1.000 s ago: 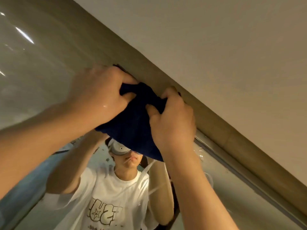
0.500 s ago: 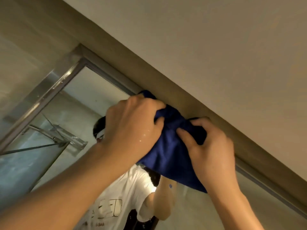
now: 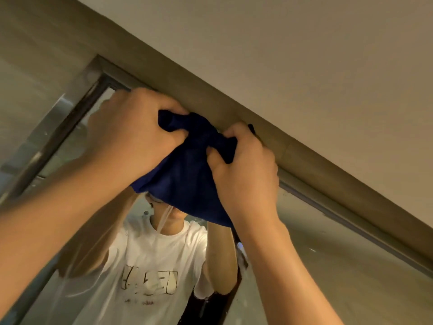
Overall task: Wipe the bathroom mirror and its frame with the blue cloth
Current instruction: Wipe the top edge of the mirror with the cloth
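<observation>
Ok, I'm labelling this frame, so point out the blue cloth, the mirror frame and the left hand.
blue cloth (image 3: pixel 187 184): head view, its hanging middle.
mirror frame (image 3: pixel 346 218): head view, top rail right of the hands.
left hand (image 3: pixel 133 134): head view, back of the hand.

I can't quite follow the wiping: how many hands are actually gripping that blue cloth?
2. The left hand grips the blue cloth near the mirror frame's top corner; the right hand grips its other side along the top edge.
</observation>
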